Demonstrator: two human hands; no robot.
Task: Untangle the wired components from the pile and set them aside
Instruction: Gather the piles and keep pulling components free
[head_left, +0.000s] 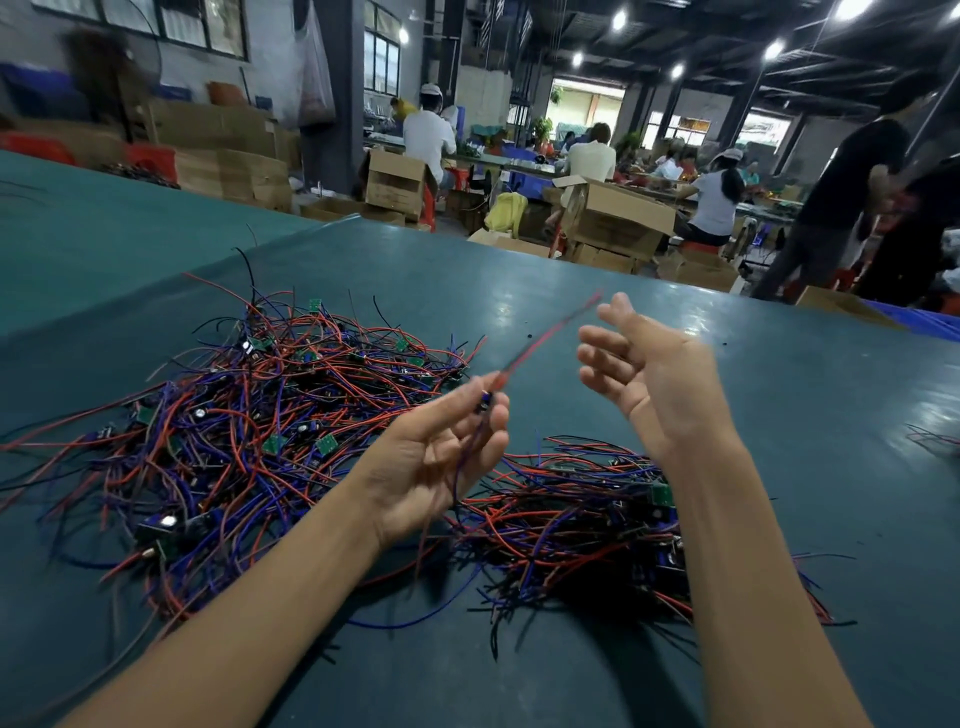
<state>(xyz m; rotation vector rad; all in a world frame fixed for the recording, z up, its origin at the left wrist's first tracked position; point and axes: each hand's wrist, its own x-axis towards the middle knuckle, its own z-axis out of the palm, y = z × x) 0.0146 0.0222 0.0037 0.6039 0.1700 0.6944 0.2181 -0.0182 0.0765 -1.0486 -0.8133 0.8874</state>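
A large tangled pile (249, 415) of red, blue and black wires with small green circuit boards lies on the green table at the left. A second, tighter heap of wired components (571, 519) lies below my hands at the right. My left hand (441, 457), palm up, pinches one wired component (485, 402) lifted above the table. Its red wire (550, 332) streaks blurred up to the right, and a blue wire hangs down across the palm. My right hand (644, 374) hovers to the right with its fingers spread and loosely bent, holding nothing.
The green table (571, 280) stretches far back and right. A few loose wires (935, 441) lie at its right edge. Behind it stand cardboard boxes (618, 218), seated workers (717, 197) and a standing person (841, 197) at the far right.
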